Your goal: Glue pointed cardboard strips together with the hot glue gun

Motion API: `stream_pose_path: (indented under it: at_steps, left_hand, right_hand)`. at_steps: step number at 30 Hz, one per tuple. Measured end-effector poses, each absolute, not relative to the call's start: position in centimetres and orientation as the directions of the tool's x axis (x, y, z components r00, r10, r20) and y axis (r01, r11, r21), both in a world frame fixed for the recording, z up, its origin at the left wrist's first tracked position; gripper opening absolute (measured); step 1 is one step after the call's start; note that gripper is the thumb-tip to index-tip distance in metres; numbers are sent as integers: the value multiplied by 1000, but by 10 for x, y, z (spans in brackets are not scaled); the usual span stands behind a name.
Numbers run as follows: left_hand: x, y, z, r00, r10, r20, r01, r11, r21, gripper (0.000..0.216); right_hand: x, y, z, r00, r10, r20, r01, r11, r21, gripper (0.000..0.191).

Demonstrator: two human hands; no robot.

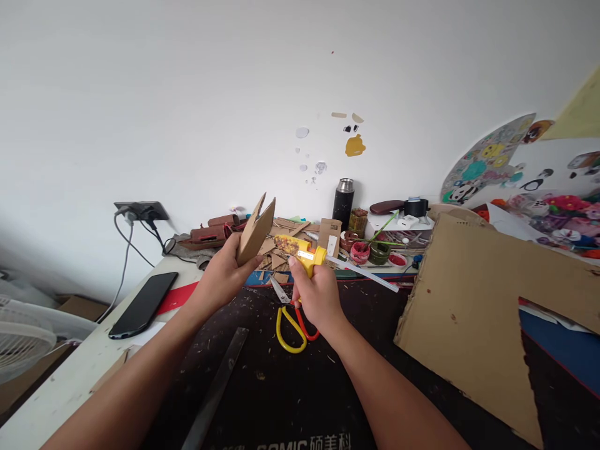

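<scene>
My left hand point(227, 270) is closed on a folded cardboard piece point(257, 232) with pointed upper ends, held upright above the mat. In my right hand point(319, 294) is a yellow glue gun point(300, 251), its nozzle end pointing left toward the cardboard but apart from it. A clear glue stick point(363, 274) sticks out of the gun's back end. Under my right hand lie scissors point(291, 331) with one yellow and one red handle, partly hidden by the hand. A metal ruler point(216, 384) rests on the black mat point(281, 387) between my forearms.
Cardboard scraps point(281, 259) pile up along the wall. Behind them stand a black thermos point(344, 203) and paint jars point(360, 252). A large cardboard sheet point(469, 312) covers the right side. On the left are a phone point(144, 304), a power socket point(140, 211) with cables and a white fan point(28, 331).
</scene>
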State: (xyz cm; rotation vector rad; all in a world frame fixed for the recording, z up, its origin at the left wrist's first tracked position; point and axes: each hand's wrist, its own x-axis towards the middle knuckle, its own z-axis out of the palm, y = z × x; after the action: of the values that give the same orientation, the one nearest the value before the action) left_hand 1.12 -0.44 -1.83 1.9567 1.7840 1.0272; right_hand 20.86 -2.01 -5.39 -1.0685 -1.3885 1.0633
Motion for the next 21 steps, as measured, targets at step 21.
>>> stream_pose_path:
  at_steps: [21]
  left_hand:
    - [11, -4, -21, -44, 944, 327, 784, -171, 597, 33]
  right_hand:
    - [208, -18, -54, -30, 982, 187, 35, 188, -982, 56]
